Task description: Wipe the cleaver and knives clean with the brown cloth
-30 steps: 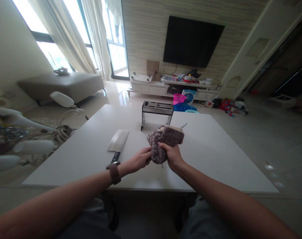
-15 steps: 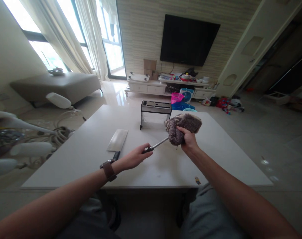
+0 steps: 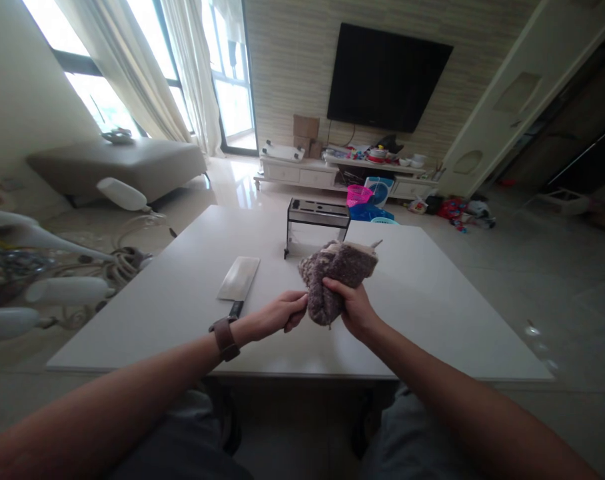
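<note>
My right hand is closed round a brown mottled cloth, bunched over a thin metal tool whose tip pokes out at the cloth's far end. My left hand is closed on the tool's handle, right against the near end of the cloth; the handle itself is hidden in my fingers. Both hands hover just above the white table. A brown watch sits on my left wrist.
A cleaver lies flat on the table left of my hands, handle toward me. A black metal knife rack stands at the table's far edge. A lamp and cables crowd the left side; a TV unit stands beyond.
Half a second ago the cloth was far out along the metal shaft, which showed bare between my hands. My right hand has slid the cloth back to my left hand.
</note>
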`<state>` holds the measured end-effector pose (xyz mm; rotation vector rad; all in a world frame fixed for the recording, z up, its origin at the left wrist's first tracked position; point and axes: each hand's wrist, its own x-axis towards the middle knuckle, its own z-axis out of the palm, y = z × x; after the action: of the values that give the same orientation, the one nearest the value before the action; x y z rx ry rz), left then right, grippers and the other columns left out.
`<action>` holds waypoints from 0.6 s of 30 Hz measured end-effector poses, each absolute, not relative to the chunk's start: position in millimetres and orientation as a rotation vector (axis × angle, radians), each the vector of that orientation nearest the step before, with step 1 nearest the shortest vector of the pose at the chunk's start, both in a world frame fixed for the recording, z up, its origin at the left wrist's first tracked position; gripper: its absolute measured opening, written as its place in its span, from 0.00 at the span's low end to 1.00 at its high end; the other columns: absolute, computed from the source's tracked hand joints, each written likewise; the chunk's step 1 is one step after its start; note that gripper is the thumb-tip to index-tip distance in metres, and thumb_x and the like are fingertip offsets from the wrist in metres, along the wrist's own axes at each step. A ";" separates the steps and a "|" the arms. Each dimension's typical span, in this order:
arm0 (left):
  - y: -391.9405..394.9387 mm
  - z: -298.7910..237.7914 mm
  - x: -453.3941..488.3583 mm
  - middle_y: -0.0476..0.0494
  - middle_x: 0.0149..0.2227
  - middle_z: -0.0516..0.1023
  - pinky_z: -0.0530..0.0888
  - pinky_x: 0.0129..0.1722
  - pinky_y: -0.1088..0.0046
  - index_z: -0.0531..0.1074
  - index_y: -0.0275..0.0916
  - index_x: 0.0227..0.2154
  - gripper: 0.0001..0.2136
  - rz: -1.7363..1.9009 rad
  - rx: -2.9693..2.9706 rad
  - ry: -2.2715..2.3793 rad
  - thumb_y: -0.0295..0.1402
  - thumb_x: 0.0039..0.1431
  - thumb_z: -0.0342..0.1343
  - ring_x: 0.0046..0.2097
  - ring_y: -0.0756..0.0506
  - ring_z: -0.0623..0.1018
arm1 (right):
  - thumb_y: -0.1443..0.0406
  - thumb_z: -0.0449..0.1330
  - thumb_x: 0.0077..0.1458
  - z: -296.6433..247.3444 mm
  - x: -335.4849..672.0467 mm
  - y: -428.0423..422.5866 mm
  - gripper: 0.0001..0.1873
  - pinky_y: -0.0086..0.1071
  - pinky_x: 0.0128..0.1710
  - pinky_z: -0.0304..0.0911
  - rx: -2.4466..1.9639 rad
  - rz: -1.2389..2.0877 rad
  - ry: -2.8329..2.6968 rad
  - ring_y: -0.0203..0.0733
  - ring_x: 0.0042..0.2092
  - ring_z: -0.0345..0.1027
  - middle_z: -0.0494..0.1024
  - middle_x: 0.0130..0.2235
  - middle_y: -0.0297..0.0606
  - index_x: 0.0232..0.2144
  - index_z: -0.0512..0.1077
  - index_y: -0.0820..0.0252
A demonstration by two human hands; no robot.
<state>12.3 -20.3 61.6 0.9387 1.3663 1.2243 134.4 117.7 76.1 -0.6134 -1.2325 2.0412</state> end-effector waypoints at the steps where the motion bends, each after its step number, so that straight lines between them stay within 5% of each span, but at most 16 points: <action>1: -19.7 61.5 14.2 0.57 0.19 0.60 0.58 0.19 0.78 0.62 0.40 0.29 0.18 1.225 0.913 1.367 0.50 0.61 0.53 0.19 0.54 0.60 | 0.67 0.75 0.35 72.9 134.3 110.3 0.25 0.42 0.46 0.74 -0.626 2.029 -1.263 0.49 0.42 0.78 0.85 0.41 0.39 0.41 0.79 0.61; 10: -14.9 60.9 15.7 0.56 0.18 0.61 0.59 0.18 0.77 0.64 0.39 0.30 0.21 1.187 1.003 1.468 0.54 0.61 0.51 0.19 0.54 0.61 | 0.70 0.73 0.32 74.0 129.5 111.7 0.25 0.41 0.43 0.75 -0.728 1.949 -1.187 0.48 0.39 0.78 0.85 0.38 0.39 0.38 0.79 0.61; 18: -19.3 77.1 2.8 0.57 0.20 0.59 0.58 0.19 0.77 0.70 0.36 0.40 0.21 1.101 1.157 1.513 0.52 0.65 0.50 0.20 0.54 0.59 | 0.72 0.72 0.35 98.6 136.1 182.7 0.18 0.37 0.38 0.78 -0.678 1.789 -0.927 0.46 0.38 0.79 0.84 0.36 0.37 0.34 0.78 0.62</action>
<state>2.8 -19.3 77.1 1.1568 1.5134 1.1014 136.1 182.7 98.6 -0.6775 -0.9274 1.7888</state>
